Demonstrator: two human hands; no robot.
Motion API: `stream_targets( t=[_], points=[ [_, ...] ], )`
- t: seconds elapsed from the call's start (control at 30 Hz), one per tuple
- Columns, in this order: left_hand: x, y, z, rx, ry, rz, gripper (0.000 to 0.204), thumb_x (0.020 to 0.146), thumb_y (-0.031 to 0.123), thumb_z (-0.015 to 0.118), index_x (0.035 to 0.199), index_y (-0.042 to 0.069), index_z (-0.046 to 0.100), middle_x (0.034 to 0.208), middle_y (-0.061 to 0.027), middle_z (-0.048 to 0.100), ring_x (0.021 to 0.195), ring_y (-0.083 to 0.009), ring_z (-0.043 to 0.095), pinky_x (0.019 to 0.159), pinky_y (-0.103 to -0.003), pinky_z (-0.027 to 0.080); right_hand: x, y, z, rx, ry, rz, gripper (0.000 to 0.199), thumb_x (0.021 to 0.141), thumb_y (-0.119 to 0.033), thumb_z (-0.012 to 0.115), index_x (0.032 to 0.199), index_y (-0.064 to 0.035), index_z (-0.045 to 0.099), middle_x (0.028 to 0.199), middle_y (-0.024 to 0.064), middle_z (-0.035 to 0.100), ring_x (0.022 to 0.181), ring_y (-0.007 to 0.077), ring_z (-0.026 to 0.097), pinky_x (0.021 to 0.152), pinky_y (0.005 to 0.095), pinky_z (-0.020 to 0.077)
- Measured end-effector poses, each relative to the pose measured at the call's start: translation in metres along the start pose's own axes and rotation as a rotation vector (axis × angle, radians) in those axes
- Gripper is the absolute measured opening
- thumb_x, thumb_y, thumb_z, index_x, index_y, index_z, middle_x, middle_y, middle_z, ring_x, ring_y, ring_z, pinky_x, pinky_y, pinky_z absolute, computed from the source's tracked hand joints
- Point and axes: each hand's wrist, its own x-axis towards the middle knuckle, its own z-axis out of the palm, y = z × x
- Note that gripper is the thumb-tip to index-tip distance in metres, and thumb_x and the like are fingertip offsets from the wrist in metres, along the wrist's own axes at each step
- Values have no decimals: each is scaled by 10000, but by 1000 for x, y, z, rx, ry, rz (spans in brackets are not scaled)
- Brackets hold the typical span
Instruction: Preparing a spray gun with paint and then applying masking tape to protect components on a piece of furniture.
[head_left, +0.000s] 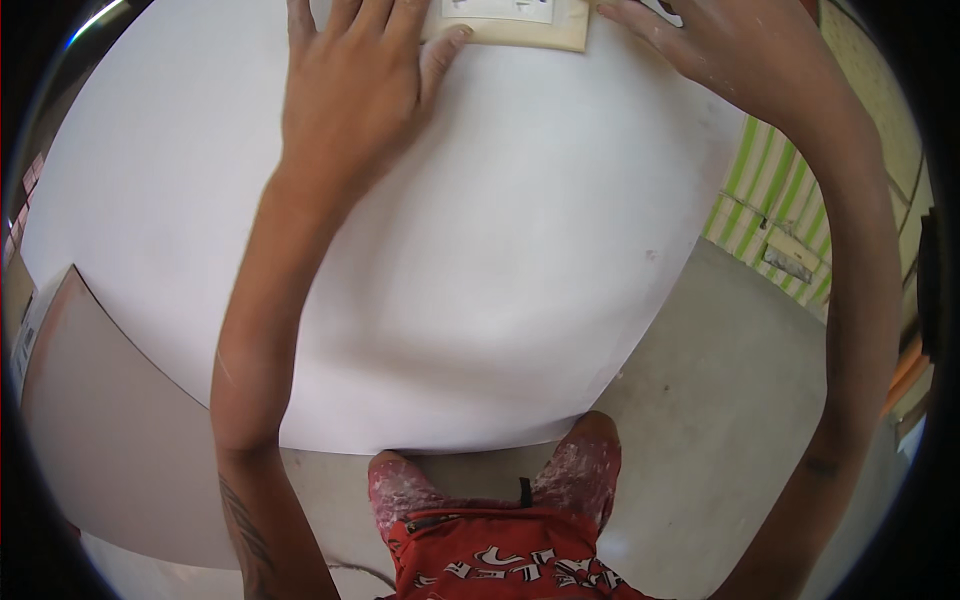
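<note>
A large, smooth white sheet [500, 220] spreads in front of me, its near edge curving by my knees. My left hand [350, 80] lies on it with fingers stretched forward and thumb out. That thumb's tip meets the lower left corner of a flat cream rectangular piece [520, 38] with a white printed panel [497, 9]. Only the near part of this piece shows at the top edge; I cannot make out its kind. At its right side is my right hand [740, 50], thumb stretched toward it. The right hand's other fingers are mostly cut off.
Grey-beige board [130, 430] lies at the left, partly beside the white sheet. Grey floor [715, 400] shows at the right. Beyond it is a green-striped surface [765, 190] with a small pale block-like thing [790, 255] on it. An orange edge [908, 375] stands far right.
</note>
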Motion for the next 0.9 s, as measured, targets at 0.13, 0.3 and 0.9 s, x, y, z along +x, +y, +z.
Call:
stream_targets(
  t=[0.13, 0.3, 0.9],
  points=[
    [17, 34, -3, 28, 186, -30, 539, 1051, 318, 472, 1508, 32, 459, 1578, -205, 399, 1527, -329, 271, 1260, -541, 131, 9, 27, 20, 192, 5, -123, 311, 958, -242, 586, 1145, -90, 782, 916, 148, 756, 891, 301, 719, 774, 419, 565],
    [64, 27, -19, -481, 285, 101, 174, 942, 87, 617, 1062, 26, 728, 1075, -116, 653, 1020, -299, 565, 927, -441, 420, 11, 23, 15, 315, 73, 19, 295, 928, -268, 604, 1057, -45, 748, 939, 185, 751, 949, 359, 711, 843, 470, 552],
    [89, 11, -40, -743, 127, 156, 155, 898, 122, 657, 965, 8, 737, 1005, -140, 708, 1022, -330, 625, 947, -460, 432, 40, 13, -37, 580, -420, 494, 361, 842, -265, 659, 1036, 31, 734, 948, 215, 740, 893, 298, 702, 813, 399, 540]
  ],
)
